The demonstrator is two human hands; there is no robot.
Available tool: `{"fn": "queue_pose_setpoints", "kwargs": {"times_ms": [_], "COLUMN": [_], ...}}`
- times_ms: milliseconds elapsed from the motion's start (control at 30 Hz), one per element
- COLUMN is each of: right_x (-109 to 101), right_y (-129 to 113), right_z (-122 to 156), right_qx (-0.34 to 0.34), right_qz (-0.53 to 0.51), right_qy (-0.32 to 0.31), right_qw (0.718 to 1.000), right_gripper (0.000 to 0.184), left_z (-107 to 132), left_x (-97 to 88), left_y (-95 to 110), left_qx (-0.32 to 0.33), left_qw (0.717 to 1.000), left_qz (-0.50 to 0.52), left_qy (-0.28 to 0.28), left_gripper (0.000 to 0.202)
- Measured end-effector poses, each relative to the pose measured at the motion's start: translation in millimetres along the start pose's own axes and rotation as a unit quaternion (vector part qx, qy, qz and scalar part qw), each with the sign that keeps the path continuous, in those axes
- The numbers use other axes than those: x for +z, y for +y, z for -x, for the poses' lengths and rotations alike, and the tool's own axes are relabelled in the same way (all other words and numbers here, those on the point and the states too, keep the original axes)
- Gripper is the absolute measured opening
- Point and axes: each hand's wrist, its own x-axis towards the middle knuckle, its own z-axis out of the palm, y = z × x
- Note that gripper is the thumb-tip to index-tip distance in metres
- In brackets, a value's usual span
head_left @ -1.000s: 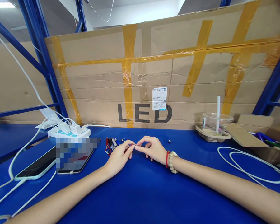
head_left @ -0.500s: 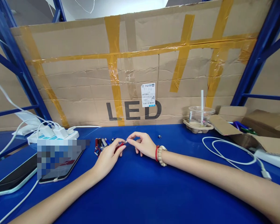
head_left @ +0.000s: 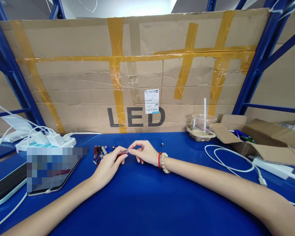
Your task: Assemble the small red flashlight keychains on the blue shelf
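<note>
A slim red cylinder with a silver end [head_left: 123, 153] lies between the thumb and fingers of my left hand [head_left: 109, 165]. At its silver end, my right hand [head_left: 144, 152] has thumb and forefinger pinched together; my fingertips hide most of what they grip. Several small cylinders [head_left: 96, 152] in red, black, silver and blue lie in a loose pile just behind my left hand. A tiny shiny metal piece [head_left: 162, 144] rests alone on the blue table [head_left: 157, 203], beyond my right wrist.
To the left are a white power strip [head_left: 70, 143] with chargers, a tablet-like device [head_left: 56, 185] partly blurred out, and a dark device [head_left: 7, 183]. On the right stand a clear cup [head_left: 199, 123] in a carton holder, a coiled white cable [head_left: 226, 165] and an open cardboard box [head_left: 280, 154].
The view has shifted slightly, moving the scene leftward. The red cylinder's silver end and my right fingertips are now closer together; both hands keep their grip.
</note>
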Motion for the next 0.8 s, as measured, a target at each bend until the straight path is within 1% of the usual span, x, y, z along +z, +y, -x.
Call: {"fn": "queue_pose_setpoints", "kwargs": {"times_ms": [300,433,567,667,800], "right_x": [-1.7,-1.9,-2.8,-2.0,0.0], "right_y": [2.1,3.7,6.8,5.7,1.3], "right_z": [-2.4,-2.1,-2.5,-2.4,-1.5], "right_qx": [0.043,0.044,0.036,0.034,0.049], "right_qz": [-0.042,-0.035,-0.019,-0.012,0.003], "right_qy": [-0.023,-0.036,-0.053,-0.051,-0.041], "right_qw": [0.998,0.998,0.998,0.998,0.998], "right_gripper": [0.037,0.037,0.037,0.037,0.037], "left_z": [3.2,5.5,7.7,8.0,6.1], "left_x": [-0.8,-0.9,-1.1,-1.1,0.5], "left_y": [-1.7,-4.6,-5.8,-5.6,-7.6], "left_qx": [0.035,0.040,0.049,0.051,0.036], "left_qw": [0.999,0.999,0.998,0.998,0.999], "left_qz": [0.008,-0.002,-0.012,-0.013,-0.011], "left_qy": [-0.017,-0.029,-0.028,-0.025,-0.021], "left_gripper": [0.022,0.022,0.020,0.019,0.023]}}
